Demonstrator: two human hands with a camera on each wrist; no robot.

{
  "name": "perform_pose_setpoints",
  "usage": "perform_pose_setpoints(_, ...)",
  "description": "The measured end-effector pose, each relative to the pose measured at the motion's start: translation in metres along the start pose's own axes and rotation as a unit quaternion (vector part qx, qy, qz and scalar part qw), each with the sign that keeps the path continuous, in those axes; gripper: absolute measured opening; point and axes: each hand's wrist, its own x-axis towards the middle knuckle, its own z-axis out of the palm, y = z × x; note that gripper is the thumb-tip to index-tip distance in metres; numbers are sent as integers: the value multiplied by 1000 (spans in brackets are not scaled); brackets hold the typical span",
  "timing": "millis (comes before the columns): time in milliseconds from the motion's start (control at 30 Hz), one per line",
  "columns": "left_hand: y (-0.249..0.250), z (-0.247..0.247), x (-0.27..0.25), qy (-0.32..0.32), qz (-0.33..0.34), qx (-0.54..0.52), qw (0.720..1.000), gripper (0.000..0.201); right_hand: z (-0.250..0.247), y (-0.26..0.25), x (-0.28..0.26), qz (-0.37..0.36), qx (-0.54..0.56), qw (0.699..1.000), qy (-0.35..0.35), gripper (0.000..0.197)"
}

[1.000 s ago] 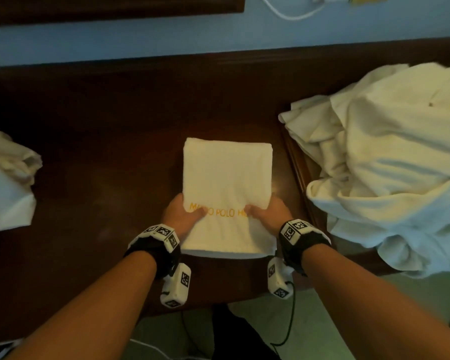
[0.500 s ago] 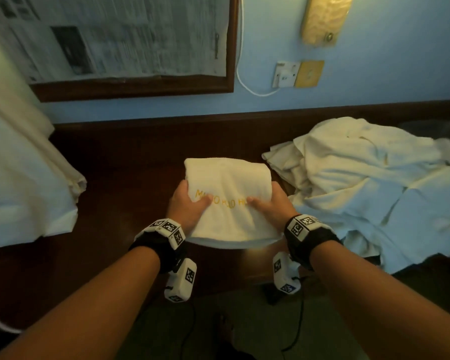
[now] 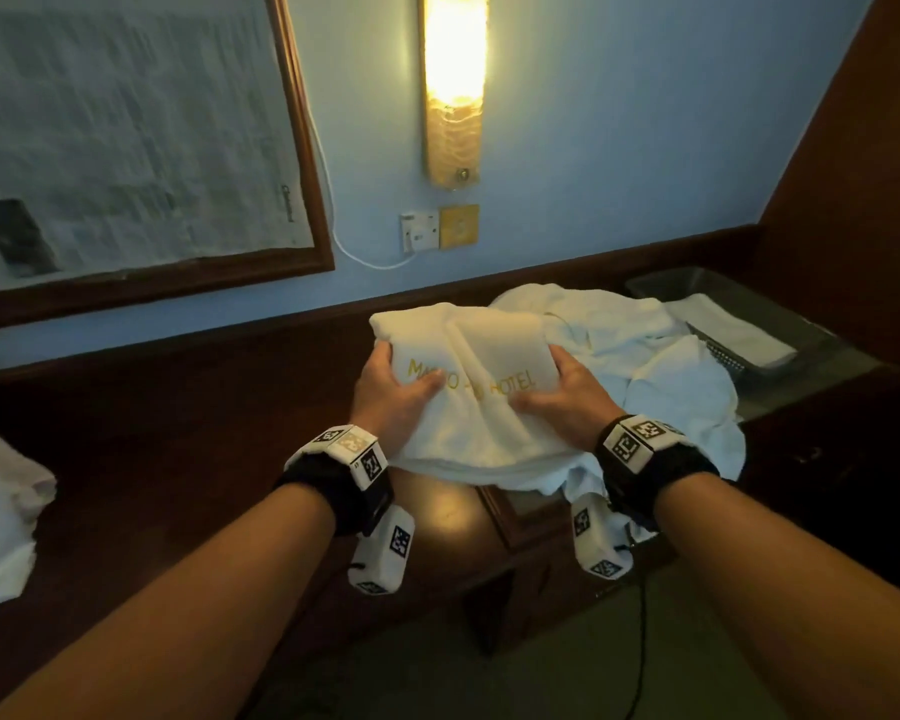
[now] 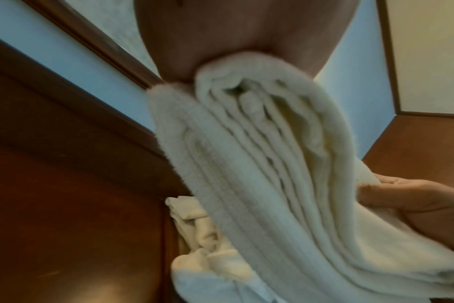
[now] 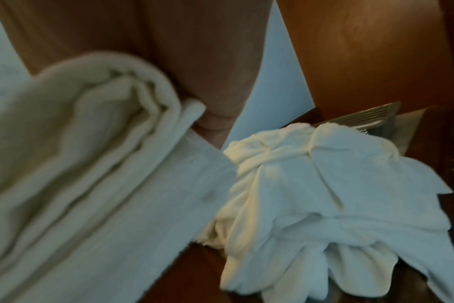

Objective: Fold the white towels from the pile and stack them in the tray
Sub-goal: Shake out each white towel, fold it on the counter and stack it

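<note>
Nearest the wearer, over the front edge of the dark wooden desk (image 3: 152,433): one folded towel (image 3: 468,402), white terry with gold lettering, held clear of the surface between two hands. Left hand (image 3: 393,394) clasps the left edge, thumb on top and fingers curled beneath; right hand (image 3: 562,394) does likewise at the right edge. Handling, by judgement: soft, limp, light for its bulk, non-fragile and not slippery; the left wrist view shows many stacked layers (image 4: 259,164) fanning open at the unclamped end, so the bundle will sag and splay unless pinched through all layers or supported flat from below. Best hold: both short edges, as now, or one palm under the middle. Count: one towel in hand. Next out, just beyond and right of the hands: one pile of unfolded towels (image 3: 645,366), white, crumpled, lying on the desk and draping over its right end; the number of pieces in it cannot be told, possibly three or more. Farther right, past the pile: one tray (image 3: 718,356), grey and slatted, with what looks like one folded towel (image 3: 733,330) already lying in it, though the view there is dim. Far left edge: one further mass of white cloth (image 3: 1,511), nature unclear. Rear wall: one framed mirror (image 3: 126,148), one lit wall lamp (image 3: 453,85), one socket plate (image 3: 419,232).
</note>
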Motion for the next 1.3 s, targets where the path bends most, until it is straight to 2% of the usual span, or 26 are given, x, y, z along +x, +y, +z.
perform_pose_setpoints(300,56,186,56,-67,52,-20,996,39,-180,41,14,0,-27,995,96,53)
perform_pose_setpoints(433,72,271,75,-95,73,-17,993,42,-257,63,16,20,-44,990,131,52)
perform_pose_setpoints(600,95,368,84,-124,80,-8,989,34,-340,94,12,43,-64,982,173,57)
perform_pose_setpoints(1000,109,548,114,-200,84,20,976,35,-475,173,11,109,-91,956,256,51)
perform_pose_setpoints(1067,108,577,130,-207,84,27,974,38,-495,186,23,119,-102,951,268,47)
perform_pose_setpoints(1200,108,636,165,-218,70,21,973,64,-541,212,59,144,-134,938,286,50)
perform_pose_setpoints(1300,112,674,197,-219,68,12,973,55,-577,226,98,151,-155,936,279,51)
